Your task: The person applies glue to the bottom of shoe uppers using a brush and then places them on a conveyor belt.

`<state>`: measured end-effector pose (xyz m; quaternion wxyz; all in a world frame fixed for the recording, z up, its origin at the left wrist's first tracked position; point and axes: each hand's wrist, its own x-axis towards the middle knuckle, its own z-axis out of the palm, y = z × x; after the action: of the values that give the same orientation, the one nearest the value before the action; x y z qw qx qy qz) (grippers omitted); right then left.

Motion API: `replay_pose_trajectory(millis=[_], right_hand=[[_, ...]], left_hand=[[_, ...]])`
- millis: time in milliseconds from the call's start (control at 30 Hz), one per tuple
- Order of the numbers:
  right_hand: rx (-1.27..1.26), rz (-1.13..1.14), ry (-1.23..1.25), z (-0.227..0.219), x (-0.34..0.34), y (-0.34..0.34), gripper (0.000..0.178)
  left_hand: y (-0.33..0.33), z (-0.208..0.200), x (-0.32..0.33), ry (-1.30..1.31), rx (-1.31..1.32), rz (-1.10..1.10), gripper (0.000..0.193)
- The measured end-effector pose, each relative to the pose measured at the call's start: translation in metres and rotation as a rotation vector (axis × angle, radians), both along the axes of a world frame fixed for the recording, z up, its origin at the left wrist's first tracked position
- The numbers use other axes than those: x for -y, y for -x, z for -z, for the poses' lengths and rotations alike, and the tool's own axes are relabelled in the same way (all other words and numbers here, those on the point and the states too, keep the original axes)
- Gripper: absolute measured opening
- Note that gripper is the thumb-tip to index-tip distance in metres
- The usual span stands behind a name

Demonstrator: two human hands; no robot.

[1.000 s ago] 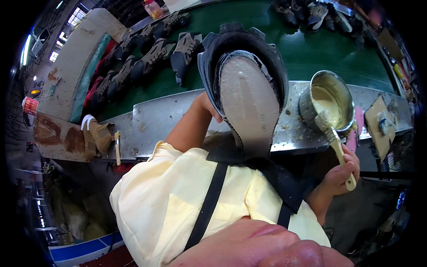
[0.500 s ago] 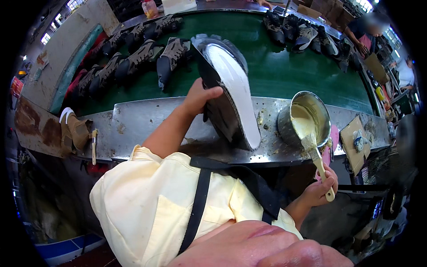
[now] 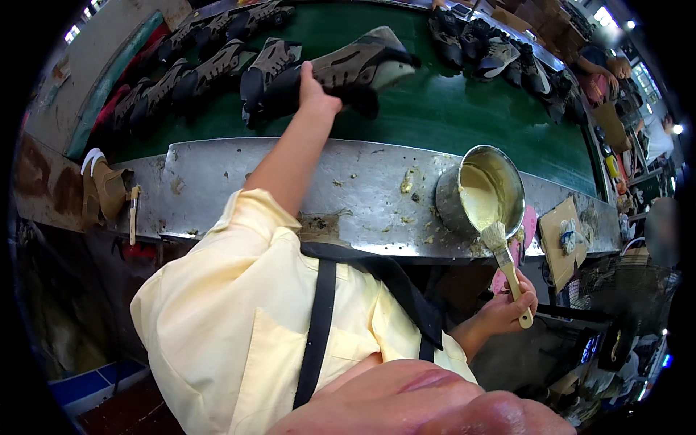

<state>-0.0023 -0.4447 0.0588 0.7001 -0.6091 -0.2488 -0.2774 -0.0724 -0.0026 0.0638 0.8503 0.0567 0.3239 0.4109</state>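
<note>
Over the green conveyor belt [image 3: 464, 109], my left hand [image 3: 317, 96] is closed on a brown and black shoe upper [image 3: 362, 67] with no outsole attached. It lies sideways, its pale underside partly turned toward the right; whether it touches the belt I cannot tell. My right hand [image 3: 507, 308], below the metal ledge, grips a flat paintbrush [image 3: 513, 279] by its pale wooden handle. The coated bristles are at the near rim of a metal pot [image 3: 451, 196] of cream-coloured paste. More shoe uppers [image 3: 210, 69] stand in rows at the left, next to the one I hold.
The metal ledge [image 3: 254, 156] along the belt is spotted with dried paste. Tan boots [image 3: 109, 192] and a second brush [image 3: 134, 214] are at its left end. Cardboard [image 3: 562, 246] lies right of the pot. Dark shoes [image 3: 475, 47] line the far right, where a person [image 3: 598, 69] works.
My left hand has carried the shoe upper away from me, over the belt beside the rows, and turned it onto its side. My right hand keeps the brush by the pot.
</note>
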Motion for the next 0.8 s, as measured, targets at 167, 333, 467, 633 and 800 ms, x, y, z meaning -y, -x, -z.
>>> replay_pose_trajectory(millis=[167,333,467,633,800], right_hand=[[-0.061,0.078,0.051,-0.002,0.004,-0.007,0.029],[-0.076,0.154,0.147,-0.001,0.02,-0.009,0.031],[-0.131,0.101,0.081,0.004,0.009,-0.011,0.036],[-0.112,0.1,0.118,0.003,0.001,-0.011,0.039],[-0.088,0.073,0.066,0.002,0.001,-0.009,0.044]], left_hand=[[-0.068,0.033,-0.063,0.02,0.086,-0.478,0.082],[-0.103,0.075,-0.091,0.142,-0.193,-0.567,0.09],[-0.106,0.063,-0.076,0.125,-0.732,-0.417,0.084],[-0.113,0.106,-0.055,-0.143,-0.485,0.001,0.043],[-0.05,0.072,0.063,-1.001,-0.424,0.504,0.032]])
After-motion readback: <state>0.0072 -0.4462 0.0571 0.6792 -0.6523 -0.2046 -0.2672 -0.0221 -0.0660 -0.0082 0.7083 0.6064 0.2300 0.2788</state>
